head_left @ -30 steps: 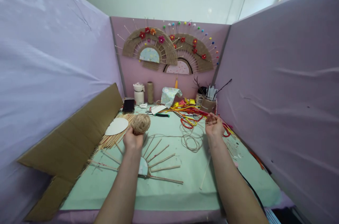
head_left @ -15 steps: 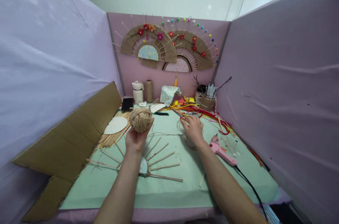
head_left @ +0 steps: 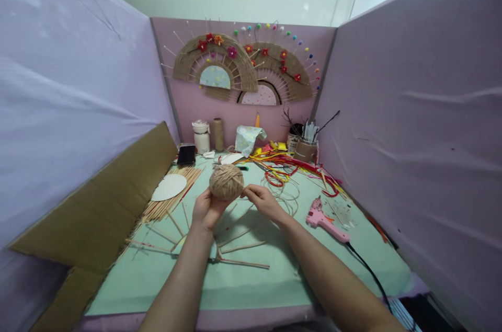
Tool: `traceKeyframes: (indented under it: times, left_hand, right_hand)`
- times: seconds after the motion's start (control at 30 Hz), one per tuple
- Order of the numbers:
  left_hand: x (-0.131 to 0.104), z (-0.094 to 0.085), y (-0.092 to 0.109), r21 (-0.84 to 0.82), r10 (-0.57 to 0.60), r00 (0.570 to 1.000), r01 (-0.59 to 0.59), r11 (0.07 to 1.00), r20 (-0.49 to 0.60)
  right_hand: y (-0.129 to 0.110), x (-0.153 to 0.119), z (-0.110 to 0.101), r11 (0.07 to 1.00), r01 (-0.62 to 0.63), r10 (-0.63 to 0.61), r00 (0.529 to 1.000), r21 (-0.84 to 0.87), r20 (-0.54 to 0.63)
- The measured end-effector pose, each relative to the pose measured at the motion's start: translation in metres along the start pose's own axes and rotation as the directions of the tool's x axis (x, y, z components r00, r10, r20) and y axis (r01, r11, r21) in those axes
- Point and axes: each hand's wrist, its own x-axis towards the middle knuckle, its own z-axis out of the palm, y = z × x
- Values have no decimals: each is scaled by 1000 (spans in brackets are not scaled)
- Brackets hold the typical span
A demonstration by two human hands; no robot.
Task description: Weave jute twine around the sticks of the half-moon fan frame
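Observation:
My left hand (head_left: pixel 207 209) is closed around the underside of a ball of jute twine (head_left: pixel 226 182), holding it up above the table. Against the ball's right side, my right hand (head_left: pixel 264 201) has thumb and fingers pinched together on the twine; the strand itself is hardly visible there. Beneath my forearms lies a fan of thin sticks (head_left: pixel 243 246) spreading from a small half-round centre, which my left wrist partly covers. Loose loops of twine (head_left: pixel 289 197) rest on the table beyond my right hand.
A pink glue gun (head_left: pixel 327 225) with a black cord lies on the right. Cardboard (head_left: pixel 102 196) leans along the left, beside thin sticks (head_left: pixel 157 210) and a white oval (head_left: pixel 169 187). Red and yellow craft stems (head_left: pixel 301 166), a jar (head_left: pixel 202 137) and a phone (head_left: pixel 186 155) are at the back.
My right hand has come left from the loose twine to the ball and pinches there. My left hand has shifted the ball slightly right. The view has turned a little.

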Motion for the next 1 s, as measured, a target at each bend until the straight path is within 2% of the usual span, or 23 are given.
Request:
traceKeyframes:
  times: [0.07, 0.17, 0.23, 0.33, 0.43, 0.47, 0.53, 0.6, 0.63, 0.67, 0.73, 0.8, 0.83, 0.87, 0.9, 0.97, 1.0]
  left_hand:
    - [1, -3, 1, 34, -23, 999, 22, 999, 30]
    - [2, -7, -2, 103, -19, 999, 15, 995, 31]
    - [5, -11, -3, 136, 31, 999, -26, 990, -37]
    - [14, -19, -1, 151, 151, 967, -121, 981, -204]
    - [22, -25, 5, 114, 196, 924, -167, 979, -328]
    - [24, -26, 8, 95, 195, 913, -172, 981, -358]
    - [25, -28, 12, 61, 172, 895, -162, 985, -412]
    - [26, -28, 14, 40, 134, 877, -131, 991, -461]
    - [26, -28, 15, 30, 118, 869, -118, 993, -480]
    - [26, -28, 15, 24, 112, 864, -115, 993, -492]
    - [25, -27, 14, 29, 142, 865, -146, 989, -481]
    - [24, -24, 10, 69, 223, 879, -214, 974, -422]
    - [23, -23, 8, 102, 274, 883, -255, 962, -380]
    - [21, -21, 5, 139, 326, 886, -296, 945, -331]
    - [20, -20, 1, 178, 373, 884, -334, 926, -282]
    - [16, -15, -6, 246, 438, 879, -389, 888, -192]
    - [14, -13, -11, 275, 451, 878, -399, 875, -162]
  right_hand:
    - [2, 2, -5, 1000, -3, 5, 996, 26, -87]
    - [2, 3, -7, 992, -29, 48, 986, 120, -157]
    - [1, 5, -9, 956, -47, 104, 977, 290, -186]
    - [2, 9, -24, 790, 33, 186, 939, 612, -291]
    - [7, 11, -53, 578, 219, 300, 839, 786, -454]
    - [10, 11, -64, 520, 269, 362, 791, 811, -494]
    - [16, 9, -85, 467, 346, 503, 653, 813, -567]
    - [21, 6, -99, 454, 390, 599, 532, 801, -599]
    - [23, 5, -102, 465, 406, 618, 488, 787, -616]
    - [24, 4, -104, 489, 421, 612, 459, 764, -644]
    - [26, 5, -102, 579, 439, 533, 434, 687, -726]
    - [26, 8, -94, 697, 421, 405, 438, 581, -803]
    - [26, 9, -88, 754, 386, 341, 461, 531, -819]
    - [26, 11, -81, 805, 331, 289, 505, 492, -813]
    - [25, 12, -73, 849, 258, 252, 568, 461, -783]
    - [22, 13, -54, 903, 92, 205, 766, 419, -610]
    - [19, 12, -43, 914, 41, 189, 838, 405, -512]
